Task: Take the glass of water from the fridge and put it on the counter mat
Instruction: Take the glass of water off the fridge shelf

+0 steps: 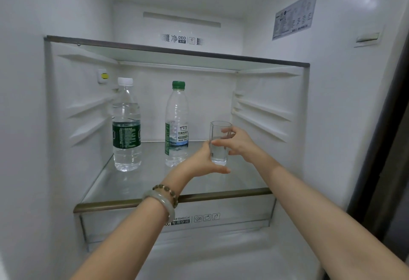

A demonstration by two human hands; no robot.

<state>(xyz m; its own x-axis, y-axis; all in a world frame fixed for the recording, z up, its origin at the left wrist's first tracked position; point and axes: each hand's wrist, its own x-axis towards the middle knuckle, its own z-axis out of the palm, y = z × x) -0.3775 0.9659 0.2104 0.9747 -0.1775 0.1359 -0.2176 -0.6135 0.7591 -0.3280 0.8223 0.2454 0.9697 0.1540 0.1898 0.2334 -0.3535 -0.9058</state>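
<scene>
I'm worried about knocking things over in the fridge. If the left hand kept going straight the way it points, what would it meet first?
The glass: the left hand already reaches its lower left side, thumb under its base. Both bottles stand off to the left, seemingly out of that line.

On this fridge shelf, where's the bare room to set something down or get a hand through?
Free: the glass shelf in front of both bottles up to its front trim, and the gap between the white-capped bottle and green-capped bottle. Crowded: the right side, where both hands, left and right, flank the glass.
</scene>
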